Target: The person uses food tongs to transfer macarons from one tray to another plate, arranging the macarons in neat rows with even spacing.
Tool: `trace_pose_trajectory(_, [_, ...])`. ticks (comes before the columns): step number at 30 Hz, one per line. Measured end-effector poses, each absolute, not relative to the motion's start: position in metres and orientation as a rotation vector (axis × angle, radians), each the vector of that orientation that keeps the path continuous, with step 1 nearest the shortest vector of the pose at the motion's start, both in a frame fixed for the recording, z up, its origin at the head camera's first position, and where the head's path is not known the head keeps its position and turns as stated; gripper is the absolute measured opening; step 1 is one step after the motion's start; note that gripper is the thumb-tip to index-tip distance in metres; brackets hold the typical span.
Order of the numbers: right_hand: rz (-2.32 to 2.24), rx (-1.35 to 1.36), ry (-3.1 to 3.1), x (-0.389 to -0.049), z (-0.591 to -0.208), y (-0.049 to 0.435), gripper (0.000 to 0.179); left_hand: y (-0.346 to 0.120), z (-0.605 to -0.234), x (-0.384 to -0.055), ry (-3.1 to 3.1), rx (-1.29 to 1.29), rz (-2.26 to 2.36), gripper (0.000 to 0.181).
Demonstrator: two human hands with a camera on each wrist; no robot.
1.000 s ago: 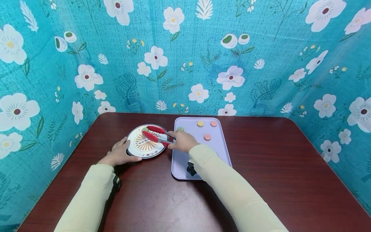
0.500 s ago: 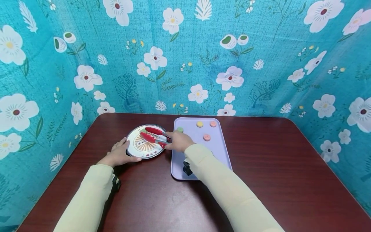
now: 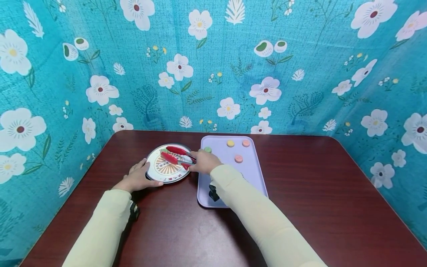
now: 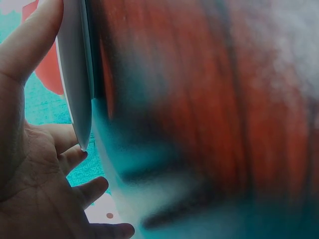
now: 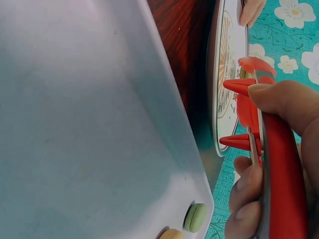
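Observation:
In the head view, my right hand (image 3: 206,162) grips red-tipped tongs (image 3: 176,160) that reach over a round white plate (image 3: 156,171) with a printed centre. The tongs' two tips stand apart. A green macaron (image 3: 164,151) is at the plate's far left part, by the tips; whether they touch it cannot be told. In the right wrist view, the thumb and fingers wrap the red tong handle (image 5: 286,184). At the plate's left rim, my left hand (image 3: 136,178) rests with fingers spread and the thumb along the near edge. Seen from the left wrist, the index finger and thumb touch the rim (image 4: 75,99).
A lilac tray (image 3: 207,193) lies right of the plate, partly under my right forearm. On it sit a yellow macaron (image 3: 230,143), two pink macarons (image 3: 238,158) and a green macaron (image 3: 208,150). A flowered blue curtain (image 3: 213,74) closes off the dark wooden table (image 3: 307,178) behind.
My right hand and the tongs have moved a little left and down over the plate. The tongs' tips have parted around the green macaron. The left hand has stayed in place.

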State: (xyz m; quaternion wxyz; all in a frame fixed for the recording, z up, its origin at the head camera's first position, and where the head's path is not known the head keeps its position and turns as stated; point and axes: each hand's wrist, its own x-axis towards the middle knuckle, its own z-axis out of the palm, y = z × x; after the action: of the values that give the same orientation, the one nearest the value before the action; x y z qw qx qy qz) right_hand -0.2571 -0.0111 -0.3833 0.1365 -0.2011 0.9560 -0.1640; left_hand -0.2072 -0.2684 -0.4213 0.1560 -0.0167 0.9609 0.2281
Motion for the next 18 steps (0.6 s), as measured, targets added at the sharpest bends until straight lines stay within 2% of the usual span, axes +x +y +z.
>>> trace_pose_trajectory(18, [-0.407, -0.575, 2.778, -0.2602, -0.3836, -0.02, 0.065, -0.2674, -0.4202, -0.2053, 2.746, -0.044, 0.698, 0.115])
